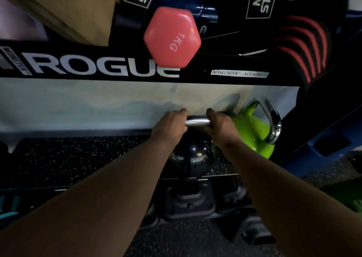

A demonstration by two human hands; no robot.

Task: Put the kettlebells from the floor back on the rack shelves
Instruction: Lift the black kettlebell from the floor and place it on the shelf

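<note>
Centre of frame: a black kettlebell [191,157] is gripped by its chrome handle [197,121] with both hands. The left hand [170,125] is curled shut around the handle's left end, the right hand [219,125] wrapped shut around its right end; a short bare stretch of chrome is left showing between them.

The bell's body is seen over the speckled rubber mat of the rack shelf [78,158], near the front edge (whether it is resting or just clear of the mat cannot be told in this dim light). A green kettlebell [252,135] is already parked just to its right, very close, possibly touching.

Upper frame: a pink 1 kg dumbbell [172,37] overhangs the upper shelf beam [101,66], lettered ROGUE.

Risks noted:
- The black bell could be knocked against the green one if set down drifting right; the gap is slight.
- Left too near the front lip, it could roll or tip off toward the floor at the bottom of frame.
- Fingers could be pinched against the wall behind if the handle is pushed far back.
- The dumbbell directly above could be struck if the bell is raised
</note>
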